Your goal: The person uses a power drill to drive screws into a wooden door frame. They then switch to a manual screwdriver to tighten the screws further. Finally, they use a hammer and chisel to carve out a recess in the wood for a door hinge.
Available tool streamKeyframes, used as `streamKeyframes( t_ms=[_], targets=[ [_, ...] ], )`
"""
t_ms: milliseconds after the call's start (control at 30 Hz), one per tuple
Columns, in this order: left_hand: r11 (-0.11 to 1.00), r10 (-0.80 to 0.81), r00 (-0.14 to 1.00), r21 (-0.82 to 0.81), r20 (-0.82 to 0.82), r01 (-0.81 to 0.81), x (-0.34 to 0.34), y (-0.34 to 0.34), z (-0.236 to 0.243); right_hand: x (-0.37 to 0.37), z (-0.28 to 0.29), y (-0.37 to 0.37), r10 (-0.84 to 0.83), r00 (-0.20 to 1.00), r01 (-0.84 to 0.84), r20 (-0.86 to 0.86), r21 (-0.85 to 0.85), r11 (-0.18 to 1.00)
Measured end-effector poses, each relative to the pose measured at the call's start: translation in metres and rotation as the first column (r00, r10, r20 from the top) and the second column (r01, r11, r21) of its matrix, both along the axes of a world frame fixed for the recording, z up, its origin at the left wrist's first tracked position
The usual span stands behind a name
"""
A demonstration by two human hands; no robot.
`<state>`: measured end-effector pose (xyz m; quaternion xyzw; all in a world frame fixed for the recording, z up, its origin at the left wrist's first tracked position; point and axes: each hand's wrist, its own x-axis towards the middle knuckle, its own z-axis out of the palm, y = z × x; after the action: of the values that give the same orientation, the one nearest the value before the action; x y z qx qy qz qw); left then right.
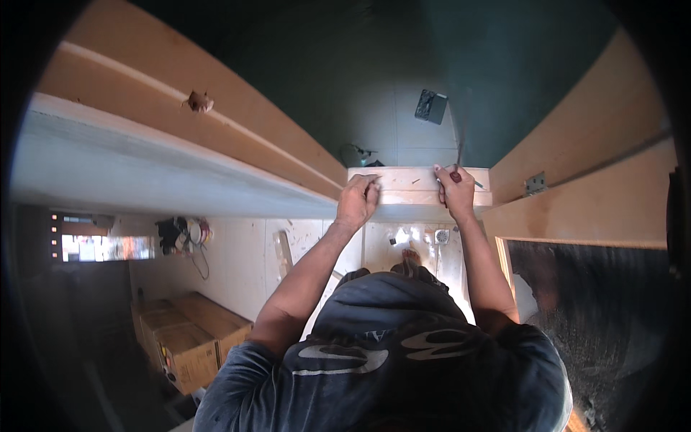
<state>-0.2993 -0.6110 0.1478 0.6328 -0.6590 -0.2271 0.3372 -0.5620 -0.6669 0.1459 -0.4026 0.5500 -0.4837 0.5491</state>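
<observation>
Both of my hands are at a pale wooden crosspiece (396,177) that spans two wooden frame sides. At its left end is my left hand (356,201), fingers curled and pinched together near the upper edge; whatever they hold is too small to make out. Toward the right end, my right hand (457,193) is closed around a small tool with a dark red handle (455,176). Its exact kind is unclear, as the fingers cover most of it. A few small dark marks or chips show on the wood between my hands.
A long wooden jamb (237,119) runs along the left, with a ragged hole in it. On the right, a metal hinge (535,183) sits near a door panel (590,194). A dark flat object (431,106) lies beyond. Cardboard boxes (191,335) stand at lower left.
</observation>
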Motion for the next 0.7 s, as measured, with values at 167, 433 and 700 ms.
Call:
streamKeyframes(
  t_ms=[167,433,700],
  targets=[
    [0.926,-0.172,0.968,0.306,-0.181,0.222,0.008,0.110,0.005,0.023,-0.010,0.041,0.337,0.939,-0.331,0.065,-0.094,0.939],
    [0.251,-0.083,0.991,0.965,0.102,-0.079,0.074,0.380,-0.127,0.083,-0.072,0.128,0.775,0.561,-0.798,-0.292,0.059,0.600],
    [0.426,0.286,0.946,0.864,0.153,-0.268,0.092,0.571,-0.203,0.105,-0.149,0.206,0.872,0.043,-0.840,-0.488,0.455,0.296]
  ],
)
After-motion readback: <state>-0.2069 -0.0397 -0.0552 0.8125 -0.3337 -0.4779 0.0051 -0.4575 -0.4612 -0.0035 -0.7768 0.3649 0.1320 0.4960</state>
